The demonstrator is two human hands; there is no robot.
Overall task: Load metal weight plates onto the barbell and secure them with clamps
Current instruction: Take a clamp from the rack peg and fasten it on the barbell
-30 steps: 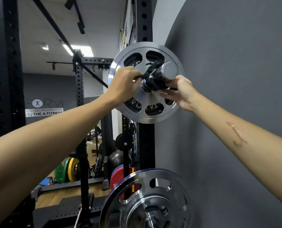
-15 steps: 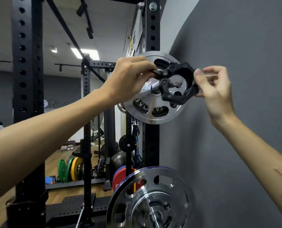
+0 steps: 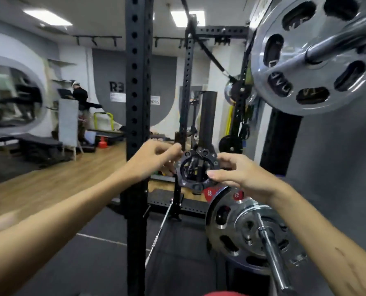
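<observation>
A black ring-shaped clamp (image 3: 196, 169) is held in mid-air in front of me, between both hands. My left hand (image 3: 154, 159) pinches its left rim and my right hand (image 3: 239, 174) grips its right side. A silver metal weight plate (image 3: 312, 58) sits on the barbell sleeve (image 3: 335, 44) at the upper right, with no clamp on it. Lower right, smaller silver plates (image 3: 242, 229) sit on a second chrome sleeve (image 3: 274, 259) that points toward me.
A black perforated rack upright (image 3: 137, 103) stands just left of the clamp, a second upright (image 3: 186, 86) behind it. A grey wall (image 3: 338, 167) closes the right side. Red plates (image 3: 212, 192) lie behind the lower plates. A person (image 3: 79, 97) stands far left.
The clamp has come off the upper barbell sleeve and both hands have carried it down and to the left, to chest height. My view has swung left and lower.
</observation>
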